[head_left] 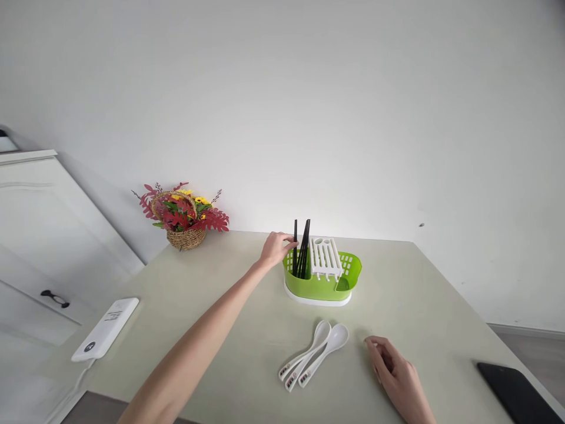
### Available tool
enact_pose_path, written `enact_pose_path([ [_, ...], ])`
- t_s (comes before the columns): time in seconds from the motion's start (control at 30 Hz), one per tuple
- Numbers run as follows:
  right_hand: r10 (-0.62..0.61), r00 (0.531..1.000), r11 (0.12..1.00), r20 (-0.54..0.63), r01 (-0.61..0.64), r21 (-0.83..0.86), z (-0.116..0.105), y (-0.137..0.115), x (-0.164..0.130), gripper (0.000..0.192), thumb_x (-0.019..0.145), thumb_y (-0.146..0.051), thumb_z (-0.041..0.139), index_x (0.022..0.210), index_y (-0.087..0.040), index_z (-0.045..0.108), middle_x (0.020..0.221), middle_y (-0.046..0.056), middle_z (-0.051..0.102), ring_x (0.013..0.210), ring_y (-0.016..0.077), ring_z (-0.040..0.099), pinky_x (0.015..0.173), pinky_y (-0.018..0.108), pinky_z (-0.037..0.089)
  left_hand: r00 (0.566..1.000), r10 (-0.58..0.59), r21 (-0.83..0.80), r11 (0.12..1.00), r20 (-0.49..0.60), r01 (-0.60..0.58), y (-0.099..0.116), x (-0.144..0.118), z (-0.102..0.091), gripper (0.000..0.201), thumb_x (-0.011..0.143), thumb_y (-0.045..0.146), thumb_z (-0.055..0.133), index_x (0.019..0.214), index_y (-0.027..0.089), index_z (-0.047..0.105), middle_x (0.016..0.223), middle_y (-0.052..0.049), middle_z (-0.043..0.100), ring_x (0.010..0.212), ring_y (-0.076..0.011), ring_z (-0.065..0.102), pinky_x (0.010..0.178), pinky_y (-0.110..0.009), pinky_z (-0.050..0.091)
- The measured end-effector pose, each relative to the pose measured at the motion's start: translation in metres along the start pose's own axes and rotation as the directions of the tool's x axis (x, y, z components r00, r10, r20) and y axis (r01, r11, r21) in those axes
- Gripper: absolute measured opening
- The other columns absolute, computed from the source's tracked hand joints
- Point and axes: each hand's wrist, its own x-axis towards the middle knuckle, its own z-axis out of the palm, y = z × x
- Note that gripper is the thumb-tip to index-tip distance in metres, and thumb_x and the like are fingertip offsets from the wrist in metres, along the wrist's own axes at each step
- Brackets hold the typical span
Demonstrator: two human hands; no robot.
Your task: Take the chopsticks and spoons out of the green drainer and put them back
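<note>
A green cutlery holder [339, 287] with a white slotted insert [325, 257] stands on the pale table [229, 306]. Several black chopsticks [303, 247] stand upright in its left compartment. My left hand [277, 248] reaches out to them, fingertips pinched on a chopstick at the left of the bunch. Three white soup spoons [314, 352] lie together on the table in front of the holder. My right hand [392, 368] rests on the table just right of the spoons, fingers loosely curled and holding nothing.
A wicker basket of red and yellow artificial flowers [183, 217] sits at the table's back left corner. A white power bank [106, 328] lies near the left edge, a black phone [516, 391] near the right front edge. A white cabinet [39, 247] stands to the left.
</note>
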Motion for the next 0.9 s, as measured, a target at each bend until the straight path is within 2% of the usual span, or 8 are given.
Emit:
enact_pose_path([
  [0.13,0.003,1.0,1.0,-0.001,-0.003,-0.012,0.0,-0.001,-0.001,0.047,0.093,-0.068,0.047,0.106,-0.027,0.065,0.069,-0.003,0.054,0.062,0.0157,0.047,0.061,0.023,0.045,0.995,0.007,-0.012,1.0,-0.095,-0.008,-0.018,-0.008,0.0,0.032,0.094,0.052,0.065,0.105,0.025,0.08,0.114,-0.006,0.079,0.112,-0.0274,0.069,0.106,-0.041,0.048],
  [0.23,0.003,1.0,1.0,-0.009,-0.003,-0.027,-0.001,-0.003,-0.002,0.047,0.094,-0.068,0.046,0.103,-0.026,0.066,0.065,-0.003,0.053,0.06,0.0163,0.048,0.06,0.024,0.045,0.974,-0.11,-0.079,0.992,-0.196,0.097,-0.042,-0.026,-0.004,0.033,0.095,0.047,0.064,0.113,0.023,0.075,0.119,-0.009,0.076,0.111,-0.0248,0.069,0.1,-0.038,0.052],
  [0.33,-0.006,1.0,0.998,-0.022,0.005,-0.058,-0.001,-0.005,-0.001,0.047,0.093,-0.067,0.047,0.102,-0.026,0.068,0.064,-0.003,0.055,0.06,0.017,0.05,0.059,0.025,0.045,0.936,-0.249,-0.118,0.967,-0.248,0.226,-0.069,-0.059,-0.009,0.035,0.098,0.047,0.055,0.112,0.019,0.071,0.116,-0.012,0.075,0.103,-0.0232,0.07,0.089,-0.035,0.056],
  [0.47,-0.011,1.0,0.996,-0.028,0.009,-0.089,0.003,-0.008,0.006,0.049,0.093,-0.068,0.045,0.103,-0.027,0.069,0.068,-0.002,0.061,0.064,0.0188,0.057,0.063,0.027,0.047,0.909,-0.349,-0.121,0.937,-0.229,0.329,-0.095,-0.12,-0.01,0.036,0.098,0.049,0.048,0.095,0.02,0.07,0.097,-0.01,0.077,0.087,-0.0225,0.072,0.078,-0.033,0.055],
  [0.57,-0.018,1.0,0.995,0.005,0.018,-0.098,0.007,-0.013,0.017,0.049,0.093,-0.069,0.044,0.104,-0.027,0.068,0.069,-0.001,0.065,0.067,0.0205,0.063,0.064,0.029,0.048,0.909,-0.363,-0.106,0.931,-0.206,0.348,-0.102,-0.161,-0.006,0.039,0.097,0.052,0.047,0.085,0.021,0.067,0.084,-0.007,0.075,0.077,-0.0224,0.07,0.075,-0.034,0.054],
  [0.63,-0.026,0.998,0.994,0.055,0.032,-0.101,0.01,-0.017,0.024,0.049,0.092,-0.069,0.045,0.104,-0.027,0.069,0.068,-0.001,0.067,0.066,0.0209,0.064,0.064,0.03,0.048,0.916,-0.347,-0.092,0.938,-0.201,0.335,-0.102,-0.178,-0.002,0.039,0.096,0.054,0.047,0.083,0.023,0.066,0.082,-0.007,0.074,0.076,-0.0226,0.068,0.078,-0.035,0.053],
  [0.77,-0.043,0.989,0.995,0.139,0.055,-0.08,0.012,-0.025,0.036,0.053,0.091,-0.072,0.047,0.097,-0.025,0.071,0.067,0.0,0.068,0.063,0.0202,0.062,0.063,0.031,0.049,0.943,-0.27,-0.034,0.963,-0.195,0.268,-0.099,-0.196,0.002,0.038,0.098,0.055,0.046,0.083,0.024,0.064,0.084,-0.006,0.071,0.085,-0.024,0.066,0.086,-0.036,0.051],
  [0.9,-0.041,0.975,0.998,0.22,0.05,-0.035,0.013,-0.029,0.041,0.061,0.094,-0.073,0.039,0.08,-0.022,0.068,0.07,0.0,0.069,0.05,0.0143,0.055,0.058,0.03,0.048,0.96,-0.215,0.014,0.975,-0.18,0.221,-0.097,-0.205,0.003,0.039,0.102,0.051,0.041,0.086,0.024,0.064,0.086,-0.006,0.072,0.086,-0.0244,0.064,0.085,-0.037,0.05],
])
